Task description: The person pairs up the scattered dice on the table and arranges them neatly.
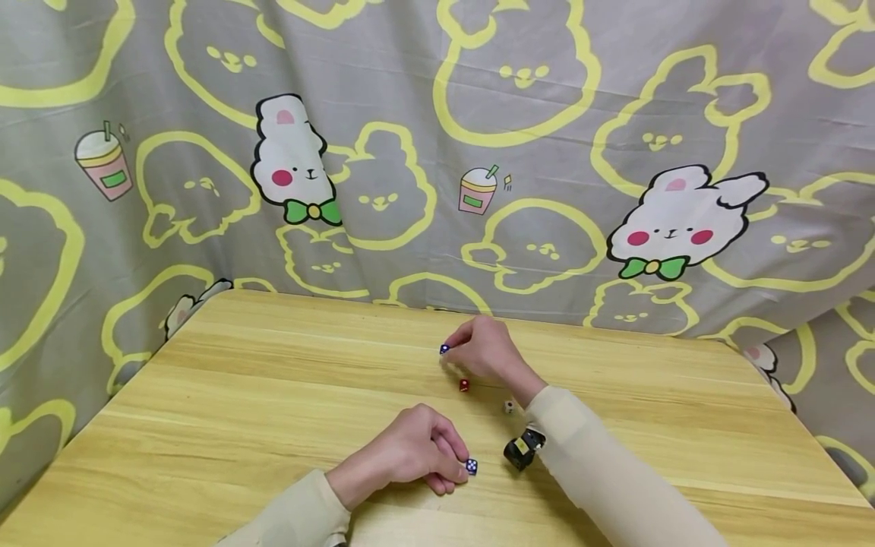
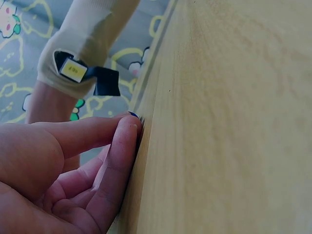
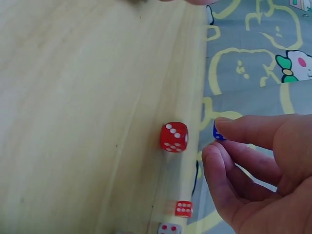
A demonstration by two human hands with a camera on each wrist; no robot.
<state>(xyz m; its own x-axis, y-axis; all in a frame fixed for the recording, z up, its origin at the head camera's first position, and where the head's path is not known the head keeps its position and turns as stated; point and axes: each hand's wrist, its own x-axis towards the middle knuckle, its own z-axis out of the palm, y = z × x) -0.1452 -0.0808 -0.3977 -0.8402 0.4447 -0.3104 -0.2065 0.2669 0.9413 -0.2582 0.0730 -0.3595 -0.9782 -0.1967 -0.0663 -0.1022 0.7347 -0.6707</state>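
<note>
**Near blue die and far blue die each sat in a fingertip pinch**

Nearer than the white die and to its left, the left hand had its fingertips closed on the near blue die, with the other fingers bent inward. That die showed white pips, five on its upper face.

Also nearer than the white die, slightly to its right, a black device stuck out at the pale sleeve. It bore a yellow label, its dark characters too small to read surely.

Just left of the white die and a little beyond it lay a red die. The right wrist view showed two red dice: one face carried three white pips, while the other die showed six.

Beyond the white die and to its left, the right hand pinched the far blue die, white-pipped too, between thumb and finger. Whether it touched the table could not be told.

Farthest past the white die hung a grey curtain printed with yellow outlines, rabbits and drink cups.
</note>
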